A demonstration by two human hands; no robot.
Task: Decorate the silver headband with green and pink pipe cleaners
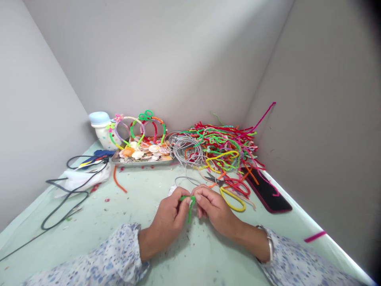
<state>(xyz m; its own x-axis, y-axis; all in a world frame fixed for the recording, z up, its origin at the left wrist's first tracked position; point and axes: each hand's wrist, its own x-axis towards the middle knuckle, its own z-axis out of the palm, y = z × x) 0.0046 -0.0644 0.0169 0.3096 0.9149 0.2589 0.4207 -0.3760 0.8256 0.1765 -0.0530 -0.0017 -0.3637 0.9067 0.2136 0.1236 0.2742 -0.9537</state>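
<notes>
A bent green pipe cleaner (189,210) is pinched between my two hands above the middle of the table. My left hand (170,214) grips it with thumb and forefinger, and one short end hangs down between the hands. The fingertips of my right hand (214,206) press on the same green piece at its bend. Just beyond my right hand lie scissors (233,198) with one yellow and one red handle loop, their dark blades pointing left. Thin grey wire (186,149) sits coiled behind the hands, a loose loop of it reaching close to my fingers.
A big heap of coloured pipe cleaners (226,139) fills the back right, beside a black phone-like slab (269,194). At the back left, a metal tray (143,162) holds shells and decorated hoops near a white container (104,135). A dark cable (71,192) loops over the left side.
</notes>
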